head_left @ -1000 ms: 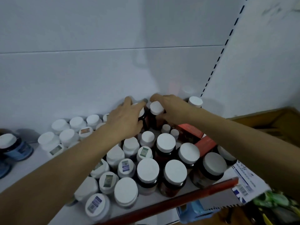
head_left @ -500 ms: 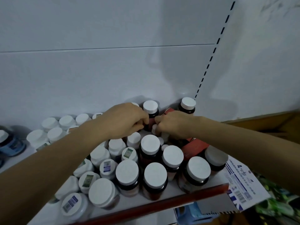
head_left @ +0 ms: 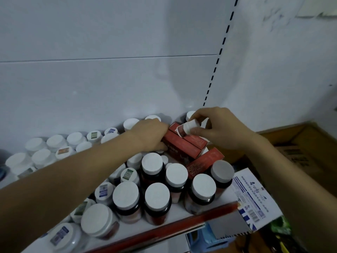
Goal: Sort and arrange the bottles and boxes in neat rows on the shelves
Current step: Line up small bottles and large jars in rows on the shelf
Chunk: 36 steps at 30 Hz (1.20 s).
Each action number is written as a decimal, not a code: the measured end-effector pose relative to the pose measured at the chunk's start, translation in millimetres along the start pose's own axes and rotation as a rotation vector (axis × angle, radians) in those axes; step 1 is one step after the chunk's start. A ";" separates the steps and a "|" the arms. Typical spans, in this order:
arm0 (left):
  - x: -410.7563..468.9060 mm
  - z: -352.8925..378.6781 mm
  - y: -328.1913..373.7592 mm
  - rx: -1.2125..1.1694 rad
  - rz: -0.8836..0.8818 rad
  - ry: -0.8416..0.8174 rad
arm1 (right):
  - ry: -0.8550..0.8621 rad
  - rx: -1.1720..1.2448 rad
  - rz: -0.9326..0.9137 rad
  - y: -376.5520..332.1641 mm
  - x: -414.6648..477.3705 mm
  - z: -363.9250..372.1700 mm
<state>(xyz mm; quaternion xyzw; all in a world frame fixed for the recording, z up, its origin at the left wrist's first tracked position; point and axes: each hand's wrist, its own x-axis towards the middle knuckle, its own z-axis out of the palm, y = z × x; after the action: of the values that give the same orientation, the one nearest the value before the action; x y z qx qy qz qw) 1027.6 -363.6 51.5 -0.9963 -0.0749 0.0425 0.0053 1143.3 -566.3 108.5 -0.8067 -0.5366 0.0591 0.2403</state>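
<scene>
A white shelf [head_left: 175,211] is crowded with dark bottles with white caps [head_left: 152,166] and white jars [head_left: 56,141]. Red boxes [head_left: 184,147] lie stacked at the back right, with one more red box [head_left: 204,164] lower down. My left hand [head_left: 151,135] grips the left end of the stacked red boxes. My right hand [head_left: 217,128] holds a small white-capped bottle [head_left: 188,127] tilted above the boxes, fingers curled round it.
The white back wall [head_left: 109,79] rises close behind the rows. A red strip [head_left: 164,232] edges the shelf front. A white and blue carton [head_left: 255,198] sticks out at the right. A brown cardboard box [head_left: 300,148] stands further right.
The left hand has taken hold of the red boxes, which now show on top. The right hand has lifted a small bottle up and to the right.
</scene>
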 end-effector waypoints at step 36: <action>-548.0 20.7 -156.2 -1.263 -0.860 1.019 | 0.097 1.283 0.039 -451.0 -24.3 265.3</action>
<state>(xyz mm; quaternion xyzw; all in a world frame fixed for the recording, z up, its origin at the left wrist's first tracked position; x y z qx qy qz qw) 462.7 -291.1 79.4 -0.5987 -0.4369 -0.4562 -0.4925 661.8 -362.8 75.2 -0.5141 -0.3685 0.3361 0.6978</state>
